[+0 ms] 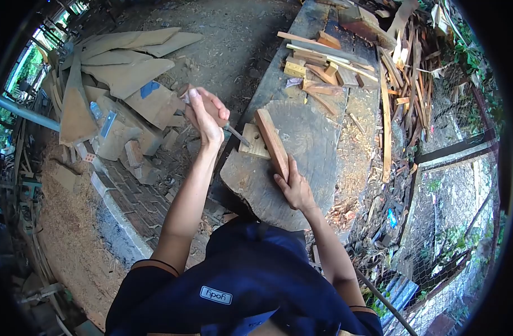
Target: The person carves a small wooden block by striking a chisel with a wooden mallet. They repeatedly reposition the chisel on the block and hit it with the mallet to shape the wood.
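Note:
My left hand [205,117] is raised over the left side of the work surface, closed around a chisel-like tool. Its thin metal shaft [236,136] sticks out to the right and down, toward a pale wooden block [255,142]. Dark holes show in that block, which lies flat on a thick wooden slab [309,131]. My right hand [295,187] grips the near end of a reddish-brown wooden bar [272,143]. The bar slants across the slab and partly covers the block's right side. Fingers hide most of the tool's handle.
Wood offcuts [329,64] and a yellowish block with holes [295,67] lie farther along the bench. Large thin boards [127,70] are piled at the left. Scrap strips [413,84] and a wire mesh fence [452,218] stand at the right. Shavings cover the ground.

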Motion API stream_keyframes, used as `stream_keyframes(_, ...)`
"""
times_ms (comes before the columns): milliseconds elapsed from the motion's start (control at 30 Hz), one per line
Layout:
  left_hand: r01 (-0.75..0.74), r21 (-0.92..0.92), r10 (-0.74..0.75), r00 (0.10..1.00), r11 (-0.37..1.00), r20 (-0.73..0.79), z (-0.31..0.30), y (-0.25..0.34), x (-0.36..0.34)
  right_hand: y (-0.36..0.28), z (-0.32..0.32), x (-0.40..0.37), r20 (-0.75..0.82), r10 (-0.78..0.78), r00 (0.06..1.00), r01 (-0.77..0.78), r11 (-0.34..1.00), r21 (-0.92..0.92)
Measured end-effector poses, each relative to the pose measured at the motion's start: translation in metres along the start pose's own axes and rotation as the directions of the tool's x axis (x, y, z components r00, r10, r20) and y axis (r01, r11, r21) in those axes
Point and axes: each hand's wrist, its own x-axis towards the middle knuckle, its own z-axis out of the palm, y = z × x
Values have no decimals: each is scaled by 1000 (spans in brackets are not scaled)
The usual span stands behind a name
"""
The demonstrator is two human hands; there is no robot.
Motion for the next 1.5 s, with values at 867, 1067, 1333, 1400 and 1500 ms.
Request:
stream_keyframes(867,353,107,-347,739,930,577,33,-30,55,-2,-3,0,4,16,1000,-16,1000,-4)
stream_keyframes(1067,305,129,-323,762,944,561,35,-27,47,-3,-3,-1,-3,19,1000,-19,1000,2)
stream_keyframes(1333,55,223,-166,839,973,519,52,-25,11,-8,-22,16,34,87,996,-91,990,107)
stream_keyframes(1400,10,262,-157,823,965,545,53,-22,5,-35,-60,28,4,-20,1000,18,958,286)
stream_keyframes(1500,-78,294,-104,825,953,555,53,-21,1,-136,-134,10,-225,-281,933,347,869,353)
